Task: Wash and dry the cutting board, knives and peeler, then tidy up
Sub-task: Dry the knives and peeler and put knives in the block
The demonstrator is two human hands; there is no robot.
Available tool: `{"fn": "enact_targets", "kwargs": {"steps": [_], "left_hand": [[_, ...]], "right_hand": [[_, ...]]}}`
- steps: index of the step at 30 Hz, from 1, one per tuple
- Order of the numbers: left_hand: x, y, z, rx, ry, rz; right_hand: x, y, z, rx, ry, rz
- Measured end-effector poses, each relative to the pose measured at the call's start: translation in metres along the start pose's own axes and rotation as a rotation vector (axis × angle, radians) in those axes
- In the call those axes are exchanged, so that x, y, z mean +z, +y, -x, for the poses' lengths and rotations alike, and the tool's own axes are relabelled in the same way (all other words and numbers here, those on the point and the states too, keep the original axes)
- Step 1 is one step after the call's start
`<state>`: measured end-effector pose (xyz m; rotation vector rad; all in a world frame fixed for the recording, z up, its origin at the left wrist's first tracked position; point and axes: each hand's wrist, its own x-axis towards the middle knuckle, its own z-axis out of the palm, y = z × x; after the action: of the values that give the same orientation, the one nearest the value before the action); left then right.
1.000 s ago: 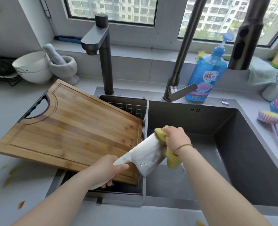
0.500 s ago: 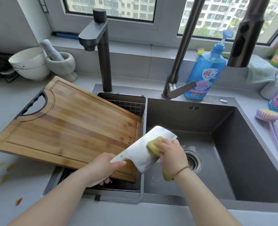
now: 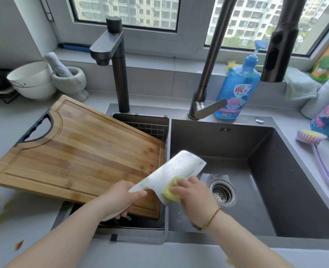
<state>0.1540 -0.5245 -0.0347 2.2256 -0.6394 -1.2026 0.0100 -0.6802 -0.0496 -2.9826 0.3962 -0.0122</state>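
My left hand (image 3: 122, 198) grips the white handle of a soapy cleaver (image 3: 176, 170), whose blade points up and right over the dark sink (image 3: 260, 190). Against the blade's lower part, near the handle, my right hand (image 3: 193, 194) presses a yellow sponge (image 3: 170, 192) that its fingers grip. A wooden cutting board (image 3: 78, 151) with a black handle lies tilted across the left basin and the counter. The peeler is not in sight.
A wire basket (image 3: 150, 128) sits in the left basin under the board. Two dark faucets (image 3: 117, 60) rise behind the sink. Blue dish soap (image 3: 235, 89), a purple brush (image 3: 320, 151), stacked white bowls (image 3: 32, 82) and a mortar (image 3: 71, 80) stand around.
My right hand has slid the sponge down the blade from its tip toward the handle. The cleaver has stayed over the sink edge in my left hand.
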Motion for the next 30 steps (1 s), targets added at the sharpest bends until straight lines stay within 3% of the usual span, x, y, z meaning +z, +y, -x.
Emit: {"fn": "enact_targets", "kwargs": {"steps": [1, 3, 5, 8, 11, 15, 16, 19, 23, 25, 28, 30], "left_hand": [[-0.001, 0.000, 0.000, -0.001, -0.008, -0.008], [-0.002, 0.000, 0.000, -0.004, -0.024, -0.022], [-0.003, 0.002, 0.000, 0.001, -0.034, -0.038], [-0.003, 0.002, -0.001, 0.018, -0.030, -0.050], [-0.001, 0.001, -0.001, 0.007, -0.031, -0.032], [0.001, -0.001, -0.001, 0.010, -0.027, -0.012], [0.002, -0.001, -0.001, 0.012, -0.023, -0.010], [0.003, -0.002, -0.001, 0.011, -0.003, 0.012], [0.001, -0.002, -0.001, 0.009, 0.009, 0.018], [0.001, -0.003, -0.001, 0.004, 0.002, 0.029], [0.003, -0.004, -0.001, 0.003, -0.001, 0.034], [0.004, -0.004, -0.001, 0.006, 0.004, 0.035]], "right_hand": [[-0.001, -0.001, -0.001, -0.056, -0.016, -0.004], [-0.012, 0.010, -0.011, -0.001, -0.032, -0.015], [-0.023, 0.036, -0.027, 0.204, -0.132, 0.001], [-0.035, 0.053, -0.043, 0.435, -0.136, -0.146], [-0.034, 0.028, -0.042, 0.303, -0.149, -0.044], [-0.013, -0.023, -0.037, -0.124, 0.014, -0.052], [-0.013, -0.026, -0.042, -0.118, -0.002, -0.083], [-0.020, -0.003, -0.058, 0.165, -0.162, -0.111], [-0.026, 0.016, -0.066, 0.425, -0.100, -0.084], [-0.027, -0.002, -0.062, 0.383, -0.113, -0.057], [-0.018, -0.032, -0.044, 0.088, -0.169, -0.102], [-0.015, -0.027, -0.036, 0.062, -0.213, -0.161]]}}
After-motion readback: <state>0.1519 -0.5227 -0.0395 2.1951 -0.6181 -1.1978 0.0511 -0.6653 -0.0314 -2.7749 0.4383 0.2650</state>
